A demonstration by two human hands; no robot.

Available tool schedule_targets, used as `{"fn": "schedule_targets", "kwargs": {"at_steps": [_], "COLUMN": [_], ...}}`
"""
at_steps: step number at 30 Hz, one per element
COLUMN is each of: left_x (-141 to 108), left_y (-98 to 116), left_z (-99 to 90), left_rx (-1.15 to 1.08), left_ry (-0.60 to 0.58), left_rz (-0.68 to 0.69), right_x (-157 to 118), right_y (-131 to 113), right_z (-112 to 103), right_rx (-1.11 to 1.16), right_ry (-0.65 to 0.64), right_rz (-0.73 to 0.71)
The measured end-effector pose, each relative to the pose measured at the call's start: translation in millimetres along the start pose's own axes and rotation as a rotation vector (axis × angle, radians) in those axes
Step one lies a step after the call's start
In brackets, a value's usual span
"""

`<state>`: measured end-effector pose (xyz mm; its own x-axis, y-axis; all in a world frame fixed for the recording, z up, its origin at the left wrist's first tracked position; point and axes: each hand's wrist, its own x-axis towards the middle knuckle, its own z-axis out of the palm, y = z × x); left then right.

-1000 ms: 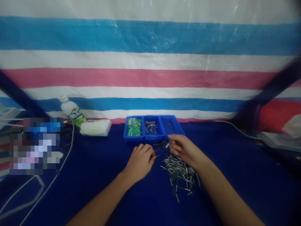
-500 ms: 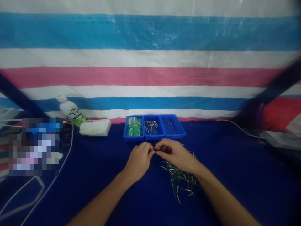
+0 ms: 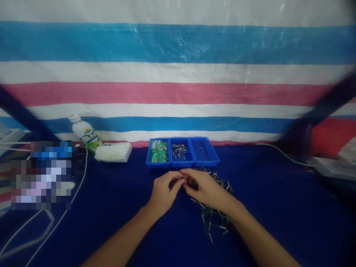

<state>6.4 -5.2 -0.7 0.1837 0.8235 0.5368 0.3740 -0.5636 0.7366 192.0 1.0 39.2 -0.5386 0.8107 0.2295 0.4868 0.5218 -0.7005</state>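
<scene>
My left hand [image 3: 164, 191] and my right hand [image 3: 204, 187] meet fingertip to fingertip over the dark blue table. Both are closed in a pinch; whatever sits between the fingertips is too small and hidden to name. Under and around my right hand and wrist lies a loose pile of thin metal pins [image 3: 210, 226], partly covered by the hand. Just beyond my fingers stand three joined blue bins. Small green packets fill the left bin [image 3: 158, 164], many short metal pins lie in the middle bin [image 3: 182, 163], and a few lie in the right bin [image 3: 210, 157].
At the back left, a white and green bottle [image 3: 86, 133] leans behind a white tissue pack [image 3: 113, 152]. White cables [image 3: 80, 180] run along the left side. A striped plastic sheet [image 3: 178, 92] hangs behind the table. A red item [image 3: 332, 137] is at the far right.
My right hand has shifted slightly down and its fingers now overlap the left fingertips, uncovering more pins behind it. The view has tilted up a little.
</scene>
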Motion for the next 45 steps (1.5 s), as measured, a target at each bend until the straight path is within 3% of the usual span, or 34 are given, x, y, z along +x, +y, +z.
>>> {"fn": "schedule_targets", "kwargs": {"at_steps": [3,5,8,11,14,18,23,27,29,34,38,45], "left_x": [-0.1,0.5,0.9,0.4,-0.2,-0.2,0.0,0.4,0.5,0.7,0.9,0.5], "left_y": [3.2,4.3,3.7,2.0,0.6,-1.2,-2.0,-0.5,0.3,0.9,-0.2,-1.6], "left_z": [-1.5,-3.1,-4.6,-4.3,-3.6,-3.5,-3.1,-2.8,-2.8,-2.7,-2.2,-2.1], "left_rx": [0.007,0.025,0.062,0.097,0.132,0.17,0.206,0.262,0.298,0.36,0.374,0.376], "left_ry": [0.017,0.005,-0.052,-0.137,-0.208,-0.235,-0.262,-0.259,-0.26,-0.278,-0.303,-0.316], "left_rz": [-0.002,-0.012,-0.015,-0.004,0.012,0.019,0.032,0.035,0.041,0.044,0.047,0.042], "right_x": [-1.1,-2.2,-3.9,-4.8,-4.1,-2.4,0.6,1.2,-0.7,-7.3,-8.3,-7.2], "right_y": [5.0,9.2,15.7,22.3,29.9,41.7,48.6,43.9,39.9,32.1,31.6,31.8], "right_z": [-7.2,-16.4,-30.7,-39.3,-41.8,-40.6,-37.5,-38.7,-40.8,-40.9,-30.3,-18.3], "right_rx": [-0.008,0.083,0.327,0.642,0.872,0.946,0.814,0.604,0.439,-0.222,-0.505,-0.58], "right_ry": [0.065,0.159,0.354,0.495,0.501,0.468,0.516,0.599,0.503,0.075,-0.026,-0.092], "right_rz": [-0.022,0.052,0.213,0.25,0.279,0.4,0.528,0.489,0.442,0.468,0.485,0.485]}}
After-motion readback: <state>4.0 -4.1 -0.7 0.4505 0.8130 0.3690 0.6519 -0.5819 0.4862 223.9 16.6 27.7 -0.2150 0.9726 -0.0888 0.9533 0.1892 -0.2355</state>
